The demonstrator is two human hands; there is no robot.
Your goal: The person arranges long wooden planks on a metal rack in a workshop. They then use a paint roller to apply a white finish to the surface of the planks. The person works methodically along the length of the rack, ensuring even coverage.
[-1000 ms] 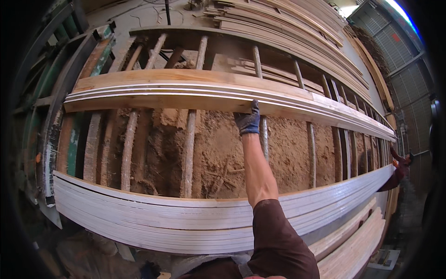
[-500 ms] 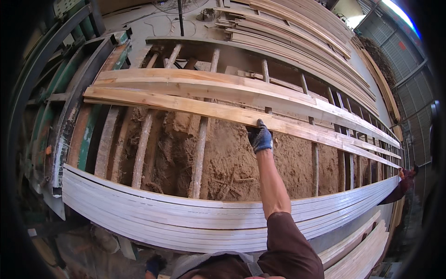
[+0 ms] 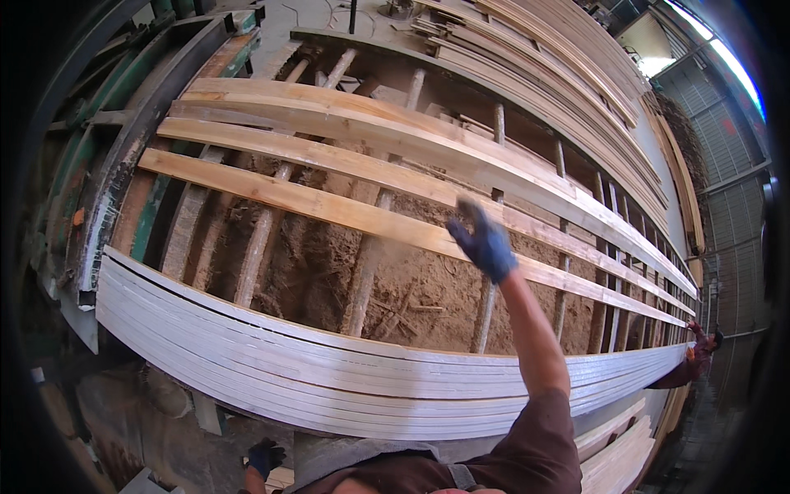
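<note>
My right hand (image 3: 487, 247), in a blue glove, is raised over the near loose wooden board (image 3: 313, 200). Its fingers are apart, slightly blurred, and it holds nothing. Just beyond lies a middle board (image 3: 329, 155), with a gap between the two. Farther off, wider pale boards (image 3: 362, 115) lie side by side across the round metal bars (image 3: 360, 288). My left hand (image 3: 265, 458), gloved in dark blue, hangs low at the lower left, fingers apart with nothing in them. Between me and the bars stands a long row of boards with whitish faces (image 3: 288, 366).
A person (image 3: 698, 356) at the far right end reaches toward the boards. Sawdust (image 3: 428, 284) lies beneath the bars. Stacked planks (image 3: 535, 90) lie at the back. A green and dark metal frame (image 3: 123, 189) borders the left; more planks (image 3: 617, 461) are at the lower right.
The near board has come apart from the middle one and lies closer to me. My right hand has let go and lifted. My left hand shows more fully.
</note>
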